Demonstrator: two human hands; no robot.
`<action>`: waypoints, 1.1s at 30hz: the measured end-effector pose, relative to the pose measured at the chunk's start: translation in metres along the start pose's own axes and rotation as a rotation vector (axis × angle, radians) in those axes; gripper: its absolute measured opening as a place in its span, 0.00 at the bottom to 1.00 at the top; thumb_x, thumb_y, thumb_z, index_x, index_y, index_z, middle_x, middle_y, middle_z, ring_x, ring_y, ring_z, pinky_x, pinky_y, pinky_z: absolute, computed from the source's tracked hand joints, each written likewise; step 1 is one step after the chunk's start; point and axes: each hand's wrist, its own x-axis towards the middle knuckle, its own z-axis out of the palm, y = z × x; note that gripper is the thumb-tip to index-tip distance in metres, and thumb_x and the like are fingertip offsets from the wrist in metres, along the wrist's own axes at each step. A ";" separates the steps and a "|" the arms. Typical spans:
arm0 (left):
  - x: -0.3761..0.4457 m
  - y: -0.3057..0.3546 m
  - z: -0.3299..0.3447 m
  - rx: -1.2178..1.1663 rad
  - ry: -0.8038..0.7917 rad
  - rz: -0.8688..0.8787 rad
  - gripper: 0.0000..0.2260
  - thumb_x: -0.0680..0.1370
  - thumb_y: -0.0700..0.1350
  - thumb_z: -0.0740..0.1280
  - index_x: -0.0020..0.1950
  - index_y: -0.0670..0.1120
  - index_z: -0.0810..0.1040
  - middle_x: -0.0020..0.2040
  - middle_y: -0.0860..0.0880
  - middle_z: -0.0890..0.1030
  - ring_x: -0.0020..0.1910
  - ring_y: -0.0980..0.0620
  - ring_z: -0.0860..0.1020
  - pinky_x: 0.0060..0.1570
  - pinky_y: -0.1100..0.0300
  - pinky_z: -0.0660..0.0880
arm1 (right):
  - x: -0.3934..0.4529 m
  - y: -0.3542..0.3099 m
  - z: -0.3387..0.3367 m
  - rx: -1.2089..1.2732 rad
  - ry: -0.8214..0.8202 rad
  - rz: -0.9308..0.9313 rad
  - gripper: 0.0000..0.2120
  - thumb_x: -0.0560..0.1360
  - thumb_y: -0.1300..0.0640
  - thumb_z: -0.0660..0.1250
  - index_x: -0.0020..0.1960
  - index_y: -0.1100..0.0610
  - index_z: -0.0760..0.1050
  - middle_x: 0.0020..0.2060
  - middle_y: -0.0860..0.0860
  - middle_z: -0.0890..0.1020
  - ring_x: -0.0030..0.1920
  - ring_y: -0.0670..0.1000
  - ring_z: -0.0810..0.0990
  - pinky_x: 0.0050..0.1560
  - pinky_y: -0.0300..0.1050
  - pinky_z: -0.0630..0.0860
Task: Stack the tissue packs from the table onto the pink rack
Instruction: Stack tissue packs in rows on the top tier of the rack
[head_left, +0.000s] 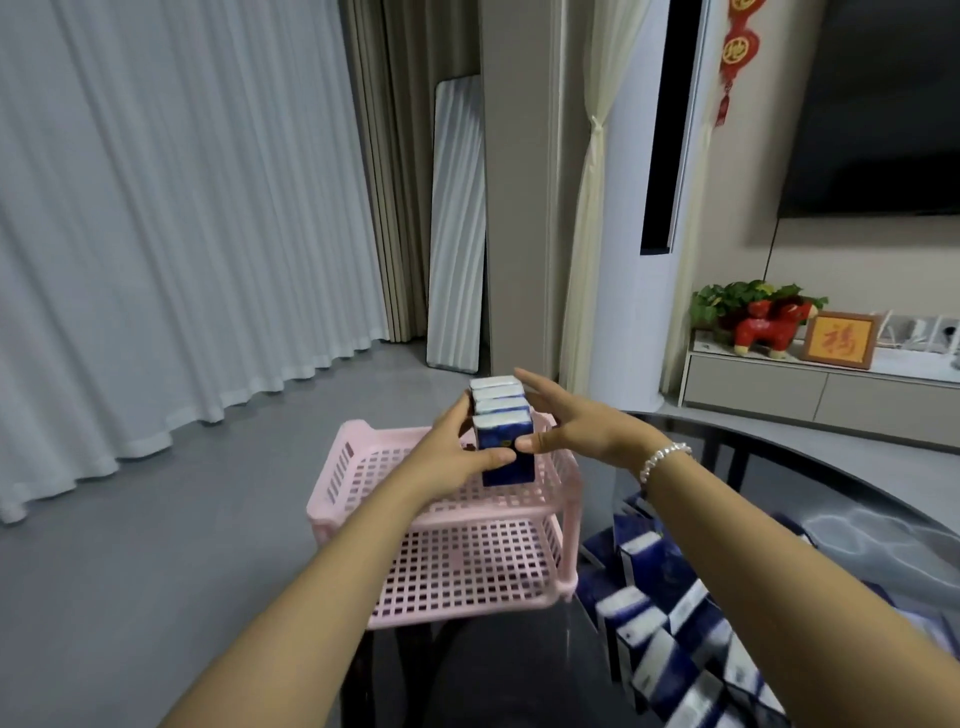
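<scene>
Head view: a row of four blue tissue packs (501, 421) stands upright on the top tier of the pink rack (395, 467), toward its right side. Both hands clasp the row: the left hand (452, 457) curls its fingers along the left side, thumb on the nearest pack's front, while the right hand (576, 421), a beaded bracelet (662, 460) on its wrist, lays straight fingers along the right side, thumb also on the front. More blue packs (670, 623) lie heaped on the dark glass tabletop (831, 483) to the right.
</scene>
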 end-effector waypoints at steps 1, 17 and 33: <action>0.009 -0.003 0.003 -0.006 -0.007 -0.007 0.34 0.73 0.39 0.72 0.74 0.55 0.61 0.68 0.55 0.72 0.64 0.58 0.70 0.47 0.74 0.72 | 0.008 0.006 -0.003 -0.007 -0.001 0.015 0.44 0.71 0.60 0.71 0.75 0.41 0.48 0.74 0.48 0.61 0.74 0.49 0.58 0.73 0.55 0.59; 0.058 -0.027 0.015 0.234 -0.116 -0.071 0.42 0.72 0.45 0.73 0.77 0.59 0.49 0.73 0.48 0.64 0.68 0.50 0.69 0.67 0.51 0.69 | 0.027 0.039 -0.020 -0.196 0.039 0.093 0.37 0.75 0.54 0.68 0.76 0.43 0.51 0.72 0.48 0.63 0.70 0.50 0.64 0.71 0.49 0.63; 0.043 -0.020 0.015 0.171 -0.144 -0.097 0.43 0.77 0.43 0.68 0.77 0.56 0.38 0.76 0.52 0.61 0.66 0.60 0.64 0.60 0.65 0.63 | 0.016 0.036 -0.015 -0.275 0.066 0.094 0.37 0.74 0.50 0.68 0.75 0.40 0.51 0.75 0.47 0.59 0.72 0.52 0.61 0.70 0.49 0.60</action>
